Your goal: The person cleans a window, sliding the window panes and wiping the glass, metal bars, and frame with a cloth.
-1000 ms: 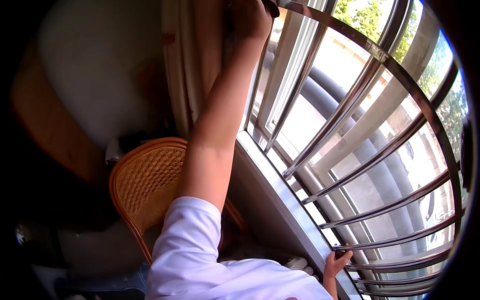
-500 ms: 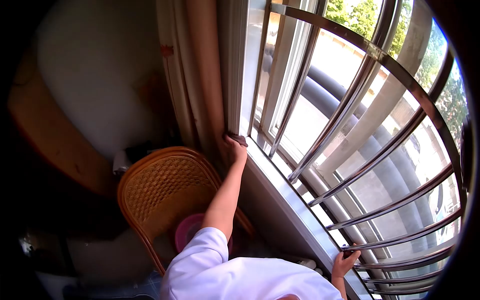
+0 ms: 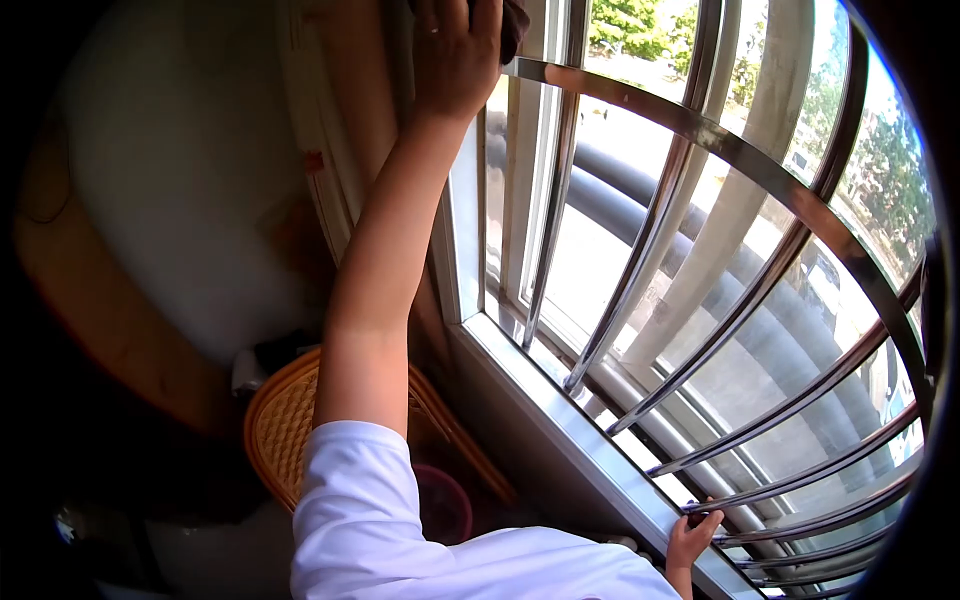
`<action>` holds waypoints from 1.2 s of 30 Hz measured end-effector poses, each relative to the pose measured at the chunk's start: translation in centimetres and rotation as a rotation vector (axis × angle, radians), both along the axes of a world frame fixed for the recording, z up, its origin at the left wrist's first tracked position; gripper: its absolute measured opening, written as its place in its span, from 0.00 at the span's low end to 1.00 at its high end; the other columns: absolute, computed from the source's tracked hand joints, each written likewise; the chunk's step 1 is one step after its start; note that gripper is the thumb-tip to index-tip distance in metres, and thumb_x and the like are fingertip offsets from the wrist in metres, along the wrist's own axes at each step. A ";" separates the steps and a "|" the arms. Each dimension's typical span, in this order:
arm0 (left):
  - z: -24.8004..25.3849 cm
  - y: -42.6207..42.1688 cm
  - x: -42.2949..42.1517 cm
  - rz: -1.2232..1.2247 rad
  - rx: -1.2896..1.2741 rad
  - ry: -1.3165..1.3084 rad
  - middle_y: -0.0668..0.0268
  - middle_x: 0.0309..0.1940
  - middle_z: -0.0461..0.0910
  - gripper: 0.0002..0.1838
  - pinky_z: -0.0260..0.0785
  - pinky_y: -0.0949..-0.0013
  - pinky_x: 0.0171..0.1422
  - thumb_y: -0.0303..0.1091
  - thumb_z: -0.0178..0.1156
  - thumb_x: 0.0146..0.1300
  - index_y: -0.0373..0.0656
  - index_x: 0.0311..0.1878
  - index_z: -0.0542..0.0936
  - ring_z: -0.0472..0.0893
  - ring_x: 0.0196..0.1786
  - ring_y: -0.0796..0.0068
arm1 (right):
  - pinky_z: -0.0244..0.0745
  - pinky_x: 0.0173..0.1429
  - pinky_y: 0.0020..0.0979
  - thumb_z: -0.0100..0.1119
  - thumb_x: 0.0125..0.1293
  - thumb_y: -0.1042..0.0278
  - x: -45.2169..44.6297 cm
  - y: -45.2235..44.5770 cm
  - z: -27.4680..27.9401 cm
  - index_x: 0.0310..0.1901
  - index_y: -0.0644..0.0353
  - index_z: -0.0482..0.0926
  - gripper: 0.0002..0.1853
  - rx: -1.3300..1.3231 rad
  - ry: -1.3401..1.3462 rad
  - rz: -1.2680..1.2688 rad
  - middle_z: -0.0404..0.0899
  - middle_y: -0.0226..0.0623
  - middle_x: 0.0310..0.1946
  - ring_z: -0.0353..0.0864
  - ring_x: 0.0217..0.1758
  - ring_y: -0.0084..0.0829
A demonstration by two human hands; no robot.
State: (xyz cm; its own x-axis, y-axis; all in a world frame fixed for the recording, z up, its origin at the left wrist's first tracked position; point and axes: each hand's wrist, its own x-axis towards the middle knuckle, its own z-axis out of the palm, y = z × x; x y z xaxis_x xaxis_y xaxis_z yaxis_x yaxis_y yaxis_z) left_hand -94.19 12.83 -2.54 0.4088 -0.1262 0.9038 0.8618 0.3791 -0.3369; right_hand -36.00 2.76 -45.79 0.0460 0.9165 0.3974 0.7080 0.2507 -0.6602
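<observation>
Stretched up to the top of the view, my left hand [image 3: 458, 70] presses a dark cloth [image 3: 515, 32] against the upright side of the window frame [image 3: 463, 240]. Its fingers lie over the cloth, partly cut off by the top edge. Low on the right, my right hand [image 3: 690, 540] is closed round a shiny metal bar [image 3: 770, 492] of the window guard, close to the sill [image 3: 560, 425].
Curved bars and a wide metal band [image 3: 745, 155] bulge outward at the right. A wicker chair [image 3: 280, 430] and a pink basin [image 3: 455, 505] are below my left arm. A curtain [image 3: 345, 90] hangs left of the window.
My left hand went from the top of the view down to the sill corner, then back up the frame with the cloth. The view has shifted; my right hand keeps its hold.
</observation>
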 end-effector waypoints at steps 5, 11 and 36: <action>-17.3 2.9 -2.9 0.254 -0.428 -0.042 0.63 0.64 0.69 0.20 0.60 0.53 0.72 0.31 0.56 0.64 0.46 0.61 0.76 0.66 0.69 0.51 | 0.73 0.45 0.34 0.55 0.51 0.81 0.3 1.1 -2.1 0.61 0.69 0.68 0.31 0.057 -0.069 -0.017 0.67 0.46 0.44 0.75 0.40 0.40; -24.5 2.6 -2.6 0.203 -0.615 -0.082 0.64 0.61 0.73 0.17 0.64 0.52 0.68 0.31 0.57 0.65 0.45 0.57 0.79 0.69 0.67 0.53 | 0.71 0.47 0.35 0.53 0.54 0.82 0.3 0.1 -0.5 0.63 0.68 0.67 0.30 -0.002 -0.038 0.044 0.67 0.44 0.43 0.74 0.40 0.40; -3.9 2.5 6.4 -0.642 -0.114 -0.291 0.56 0.43 0.81 0.12 0.66 0.53 0.62 0.36 0.54 0.61 0.43 0.45 0.79 0.80 0.51 0.52 | 0.70 0.45 0.36 0.51 0.49 0.84 1.0 1.4 -2.2 0.59 0.71 0.69 0.29 0.085 0.026 0.062 0.66 0.45 0.39 0.72 0.37 0.41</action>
State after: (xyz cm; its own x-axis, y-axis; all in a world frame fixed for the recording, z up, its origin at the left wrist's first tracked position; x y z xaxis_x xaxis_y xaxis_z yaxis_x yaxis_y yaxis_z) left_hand -87.74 15.31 -6.49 0.0257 -0.1595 0.9869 0.9640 -0.2573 -0.0667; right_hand -35.04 4.19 -48.03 0.0020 0.8810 0.4731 0.6724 0.3490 -0.6527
